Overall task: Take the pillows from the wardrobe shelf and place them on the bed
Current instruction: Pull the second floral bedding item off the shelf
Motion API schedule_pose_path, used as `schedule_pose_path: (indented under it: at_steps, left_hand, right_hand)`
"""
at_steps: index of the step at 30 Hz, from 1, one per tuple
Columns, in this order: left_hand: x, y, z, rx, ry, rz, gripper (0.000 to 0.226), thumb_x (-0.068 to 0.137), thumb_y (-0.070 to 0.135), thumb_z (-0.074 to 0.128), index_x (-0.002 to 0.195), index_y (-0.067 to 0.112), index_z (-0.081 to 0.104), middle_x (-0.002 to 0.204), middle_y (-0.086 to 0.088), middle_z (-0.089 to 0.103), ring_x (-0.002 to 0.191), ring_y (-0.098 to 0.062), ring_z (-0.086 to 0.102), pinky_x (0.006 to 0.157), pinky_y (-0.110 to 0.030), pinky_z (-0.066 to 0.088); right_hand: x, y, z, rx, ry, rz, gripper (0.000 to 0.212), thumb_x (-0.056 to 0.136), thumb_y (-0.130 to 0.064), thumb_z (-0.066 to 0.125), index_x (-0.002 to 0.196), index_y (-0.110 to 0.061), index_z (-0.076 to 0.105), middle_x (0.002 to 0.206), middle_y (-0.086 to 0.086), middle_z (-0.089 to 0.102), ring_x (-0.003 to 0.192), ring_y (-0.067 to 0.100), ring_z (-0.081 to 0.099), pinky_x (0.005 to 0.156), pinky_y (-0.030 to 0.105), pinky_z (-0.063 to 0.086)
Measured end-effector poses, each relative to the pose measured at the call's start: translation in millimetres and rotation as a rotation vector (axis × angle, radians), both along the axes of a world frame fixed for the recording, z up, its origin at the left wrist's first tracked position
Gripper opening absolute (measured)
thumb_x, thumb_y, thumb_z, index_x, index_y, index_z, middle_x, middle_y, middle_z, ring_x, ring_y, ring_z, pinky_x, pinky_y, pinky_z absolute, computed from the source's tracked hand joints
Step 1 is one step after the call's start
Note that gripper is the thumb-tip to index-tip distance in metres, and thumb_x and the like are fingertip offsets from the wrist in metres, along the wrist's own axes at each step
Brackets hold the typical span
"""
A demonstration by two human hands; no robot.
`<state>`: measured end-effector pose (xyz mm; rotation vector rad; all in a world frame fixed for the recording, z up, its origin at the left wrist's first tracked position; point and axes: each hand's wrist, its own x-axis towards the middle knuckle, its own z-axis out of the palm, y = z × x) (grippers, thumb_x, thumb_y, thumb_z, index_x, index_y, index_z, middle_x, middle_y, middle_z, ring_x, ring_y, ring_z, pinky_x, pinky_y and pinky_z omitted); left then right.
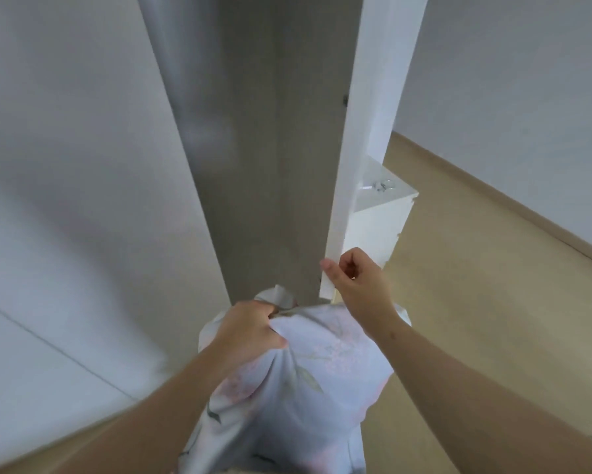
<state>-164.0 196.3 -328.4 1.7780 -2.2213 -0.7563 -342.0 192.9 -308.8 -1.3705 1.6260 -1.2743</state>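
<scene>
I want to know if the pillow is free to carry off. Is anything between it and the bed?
The bed is out of view, so that cannot be judged. The left hand already grips the pillow; the right hand holds the wardrobe door's edge.

White walls [527, 80], beige floor [476, 285]

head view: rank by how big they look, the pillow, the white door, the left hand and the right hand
1. white door
2. pillow, close to the camera, so its true size is unsure
3. left hand and right hand, which look about alike, so unranked
</scene>
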Motion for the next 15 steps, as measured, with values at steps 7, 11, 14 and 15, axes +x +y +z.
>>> schedule_pose_path:
  at_steps: [7,11,14,15]
  left_hand:
    - [61,-7,3,-0.093,0.0,0.101,0.025,0.075,0.03,0.069,0.093,0.012,0.068,0.081,0.003,0.058,0.088,-0.02,0.062,0.056,-0.014,0.03]
    - [94,-13,9,-0.115,-0.032,0.165,0.016,0.079,0.032,0.065,0.074,0.02,0.055,0.071,0.008,0.049,0.072,-0.011,0.047,0.05,-0.011,0.024]
    - [119,-22,17,-0.139,-0.03,0.229,0.028,0.078,0.031,0.065,0.061,0.026,0.044,0.058,0.015,0.041,0.066,-0.009,0.045,0.046,-0.01,0.023]
    - [121,-24,20,-0.141,-0.028,0.242,0.029,0.078,0.03,0.065,0.059,0.028,0.043,0.057,0.016,0.04,0.064,-0.008,0.044,0.046,-0.01,0.022]
  right_hand:
    - [71,-48,5,0.049,0.058,0.21,0.012,0.092,-0.028,0.055,0.08,-0.024,0.055,0.075,-0.01,0.058,0.08,0.02,0.059,0.085,0.038,0.051]
    - [109,-87,20,-0.035,0.249,0.291,0.012,0.096,-0.023,0.045,0.089,-0.023,0.054,0.082,-0.01,0.059,0.084,0.016,0.058,0.084,0.028,0.048]
    - [135,-116,34,-0.084,0.394,0.293,0.019,0.096,-0.025,0.045,0.088,-0.01,0.054,0.076,0.003,0.059,0.072,0.022,0.056,0.078,0.035,0.051]
    - [135,-122,36,-0.085,0.429,0.287,0.021,0.096,-0.026,0.045,0.087,-0.009,0.053,0.072,0.003,0.056,0.069,0.022,0.054,0.077,0.036,0.051]
